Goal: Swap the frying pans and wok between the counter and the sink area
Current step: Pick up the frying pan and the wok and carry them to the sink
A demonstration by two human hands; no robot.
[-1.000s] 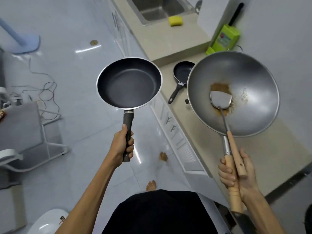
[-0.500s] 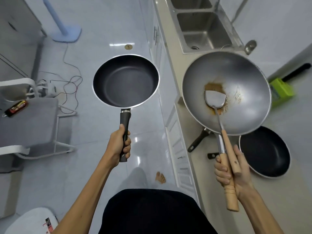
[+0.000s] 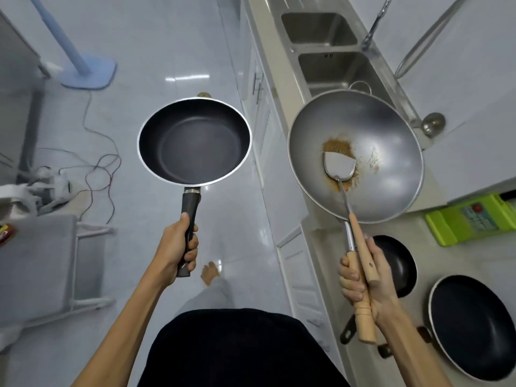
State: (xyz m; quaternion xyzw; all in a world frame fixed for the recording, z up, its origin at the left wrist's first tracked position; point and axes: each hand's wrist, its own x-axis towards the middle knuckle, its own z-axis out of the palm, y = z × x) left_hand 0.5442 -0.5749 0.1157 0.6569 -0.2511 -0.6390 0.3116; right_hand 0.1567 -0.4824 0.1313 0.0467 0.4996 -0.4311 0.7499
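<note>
My left hand (image 3: 178,248) grips the black handle of a dark non-stick frying pan (image 3: 194,141), held level above the floor. My right hand (image 3: 363,277) grips the wooden handle of a grey steel wok (image 3: 385,152) together with a metal spatula (image 3: 339,164) that rests in it on brown residue. The wok hovers over the counter edge, just before the double sink (image 3: 332,68). On the counter, a small black pan (image 3: 399,263) lies behind my right hand and a larger black pan (image 3: 474,328) sits at the lower right.
A green box (image 3: 472,219) lies on the beige counter (image 3: 452,258) against the wall. A tap (image 3: 375,22) and a ladle (image 3: 432,122) are by the sink. White cabinets run below. Cables (image 3: 97,169), a fan base (image 3: 89,74) and a grey rack (image 3: 42,263) stand on the floor at left.
The view has moved along the counter toward the sink, which is now closer. Both hands still carry the pan and wok; the two counter pans have slid toward the lower right.
</note>
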